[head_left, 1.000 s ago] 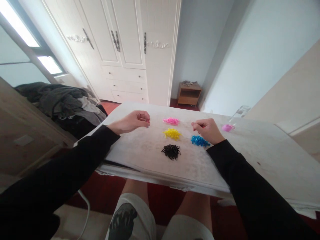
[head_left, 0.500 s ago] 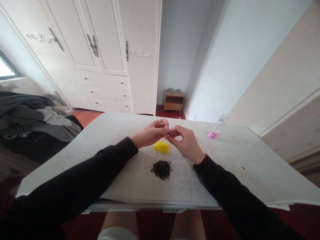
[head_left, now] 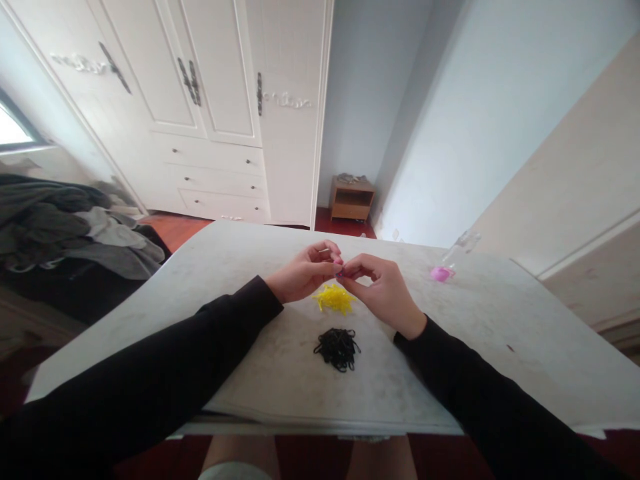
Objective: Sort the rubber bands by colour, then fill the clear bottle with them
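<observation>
My left hand (head_left: 306, 269) and my right hand (head_left: 381, 288) meet over the table, fingertips together. Both are closed in a pinch around something tiny, with bits of red and blue-purple showing; the fingers cover most of it, so its kind is unclear. Just below the hands lies a pile of small yellow bands or strips (head_left: 335, 299). Nearer to me sits a heap of black elastic bands (head_left: 338, 349), its loops spreading on the tabletop. Neither hand touches the two piles.
The white table (head_left: 240, 373) carries a clear bottle (head_left: 459, 248) with a pink part (head_left: 442, 274) at its base, on the right. Clothes (head_left: 55, 220) are heaped at the left. Beyond the table stand a white wardrobe (head_left: 215, 133) and a small wooden cabinet (head_left: 352, 200).
The camera view has shifted slightly, so everything on the table appears a little further right. My hands stay together with fingertips pinched, their hold much the same.
</observation>
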Tool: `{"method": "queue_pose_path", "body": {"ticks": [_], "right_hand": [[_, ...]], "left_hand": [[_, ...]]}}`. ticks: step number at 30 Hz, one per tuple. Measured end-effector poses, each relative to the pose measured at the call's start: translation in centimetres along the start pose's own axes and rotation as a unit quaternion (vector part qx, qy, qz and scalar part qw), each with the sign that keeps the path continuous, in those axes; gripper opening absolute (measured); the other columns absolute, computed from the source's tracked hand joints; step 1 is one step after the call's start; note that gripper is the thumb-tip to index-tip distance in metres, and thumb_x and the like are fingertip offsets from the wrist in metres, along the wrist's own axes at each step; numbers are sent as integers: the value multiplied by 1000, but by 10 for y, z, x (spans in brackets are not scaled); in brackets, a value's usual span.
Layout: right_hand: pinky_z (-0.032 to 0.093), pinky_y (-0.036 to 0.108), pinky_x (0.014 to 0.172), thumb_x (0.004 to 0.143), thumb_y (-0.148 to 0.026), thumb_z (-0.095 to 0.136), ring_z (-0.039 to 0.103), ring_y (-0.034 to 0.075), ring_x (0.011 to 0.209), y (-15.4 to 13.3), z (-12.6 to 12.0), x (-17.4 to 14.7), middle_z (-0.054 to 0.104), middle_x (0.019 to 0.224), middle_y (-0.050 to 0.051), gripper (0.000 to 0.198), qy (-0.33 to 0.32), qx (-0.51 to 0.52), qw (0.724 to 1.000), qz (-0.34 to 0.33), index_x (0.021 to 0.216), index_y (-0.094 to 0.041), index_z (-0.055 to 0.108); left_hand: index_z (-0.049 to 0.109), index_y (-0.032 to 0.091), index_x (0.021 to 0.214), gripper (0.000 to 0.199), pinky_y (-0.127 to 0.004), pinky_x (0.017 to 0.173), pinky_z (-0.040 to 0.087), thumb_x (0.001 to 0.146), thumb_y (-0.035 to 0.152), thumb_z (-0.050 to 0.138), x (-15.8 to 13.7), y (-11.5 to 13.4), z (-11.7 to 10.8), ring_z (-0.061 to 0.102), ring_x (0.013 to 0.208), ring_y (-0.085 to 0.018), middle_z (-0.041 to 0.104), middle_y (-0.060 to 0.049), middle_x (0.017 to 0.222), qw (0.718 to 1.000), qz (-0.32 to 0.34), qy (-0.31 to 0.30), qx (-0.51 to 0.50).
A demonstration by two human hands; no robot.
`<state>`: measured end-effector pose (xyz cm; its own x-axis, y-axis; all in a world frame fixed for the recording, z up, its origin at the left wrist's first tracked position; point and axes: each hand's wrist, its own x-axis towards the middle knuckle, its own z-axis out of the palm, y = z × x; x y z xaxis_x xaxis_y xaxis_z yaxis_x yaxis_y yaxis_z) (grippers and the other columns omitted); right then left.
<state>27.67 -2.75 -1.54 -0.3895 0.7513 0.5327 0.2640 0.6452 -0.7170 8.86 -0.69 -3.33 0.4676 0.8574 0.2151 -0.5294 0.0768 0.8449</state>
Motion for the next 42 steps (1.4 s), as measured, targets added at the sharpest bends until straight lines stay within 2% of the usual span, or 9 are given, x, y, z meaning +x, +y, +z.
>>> {"method": "queue_pose_path", "body": {"ticks": [3,6,12,20,27,33,36,38,42], "right_hand": [[60,34,73,83,-40,81,71,17,74,0,0,-6,76,80,2,21,16,76,996,37,84,-21,72],[60,34,73,79,-43,85,70,17,73,0,-1,-8,76,79,2,25,18,102,993,50,82,-21,72],[57,34,76,84,-36,81,68,17,80,0,-9,-9,74,84,3,19,-1,95,995,13,78,-21,71],[55,30,70,80,-22,72,65,14,71,-2,-17,-9,70,75,1,7,-13,99,994,37,77,-20,66],[53,30,66,76,-23,77,64,14,68,2,-26,-4,70,72,0,9,12,79,996,43,78,-19,69],[53,32,67,77,-27,76,67,17,71,20,-50,2,74,79,4,10,39,24,997,66,80,-18,72],[53,33,70,75,-25,75,68,18,72,40,-73,5,75,78,5,9,75,-64,992,80,80,-18,72],[53,35,70,74,-23,73,67,19,70,51,-86,6,75,77,6,6,70,-143,982,97,77,-18,73],[48,33,63,74,-22,70,61,17,61,61,-96,4,74,71,6,6,33,-223,967,117,71,-17,73]], "left_hand": [[66,20,83,27,-23,70,48,70,13,88,-1,0,3,63,73,-9,67,2,80,1000,-4,-2,2],[66,20,83,26,-23,70,48,71,14,88,-2,-2,5,62,73,-9,67,2,80,1000,-7,-4,4],[66,19,83,27,-23,72,48,71,14,89,-4,-1,6,64,75,-9,67,2,79,1000,-8,-15,8],[65,19,85,26,-21,71,49,73,12,88,-4,-4,5,65,74,-9,68,3,79,1000,-12,-12,5],[63,16,85,29,-17,68,49,72,9,88,-4,-6,6,65,73,-7,69,3,78,1000,0,3,7],[62,15,87,31,-17,67,49,72,10,89,-4,-6,7,66,73,-7,69,2,79,1000,-1,7,7],[63,14,87,30,-16,66,50,72,11,89,-4,-6,7,67,72,-7,69,2,78,1000,-1,2,4],[63,14,86,30,-15,64,50,72,12,90,-4,-5,8,67,71,-7,69,2,77,1000,1,-2,2],[63,14,84,30,-13,62,50,72,13,91,-4,-6,9,67,69,-7,69,2,75,1000,0,6,2]]}}
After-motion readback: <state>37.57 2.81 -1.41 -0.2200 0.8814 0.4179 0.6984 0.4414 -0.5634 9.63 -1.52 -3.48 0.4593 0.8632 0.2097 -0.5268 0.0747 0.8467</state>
